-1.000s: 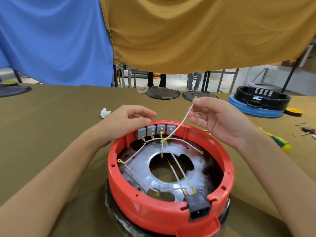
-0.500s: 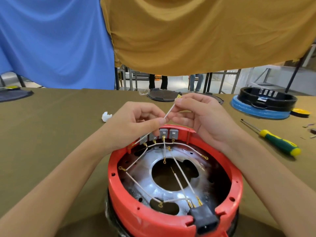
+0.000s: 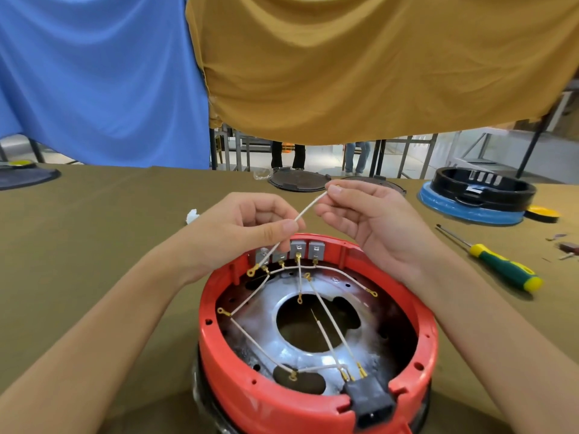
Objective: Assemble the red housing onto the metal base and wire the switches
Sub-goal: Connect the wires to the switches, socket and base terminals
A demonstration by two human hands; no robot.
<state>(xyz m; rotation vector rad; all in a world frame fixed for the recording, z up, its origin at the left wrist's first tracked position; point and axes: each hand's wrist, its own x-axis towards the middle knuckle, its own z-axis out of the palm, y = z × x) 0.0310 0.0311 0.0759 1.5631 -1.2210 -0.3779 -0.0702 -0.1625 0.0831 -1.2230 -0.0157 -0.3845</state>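
The red housing [image 3: 413, 311] sits on the metal base [image 3: 272, 311] on the table in front of me. Grey switches [image 3: 315, 249] line its far inner wall, with white wires running across the base to a black power socket [image 3: 371, 402]. A loose white wire [image 3: 308, 208] with a gold ring terminal [image 3: 252, 271] at its lower end is stretched above the switches. My left hand [image 3: 247, 227] pinches it near the middle. My right hand [image 3: 366, 214] pinches its upper end.
A green and yellow screwdriver [image 3: 501, 267] lies to the right. A black housing on a blue-wrapped base [image 3: 473, 198] stands at the back right, dark round lids [image 3: 297, 181] at the back centre. A white scrap [image 3: 192, 216] lies left of my hands. Blue and ochre cloths hang behind.
My left hand came up from the switches and took hold of the wire that my right hand holds. The wire's lower ring end now hangs free by the leftmost switch.
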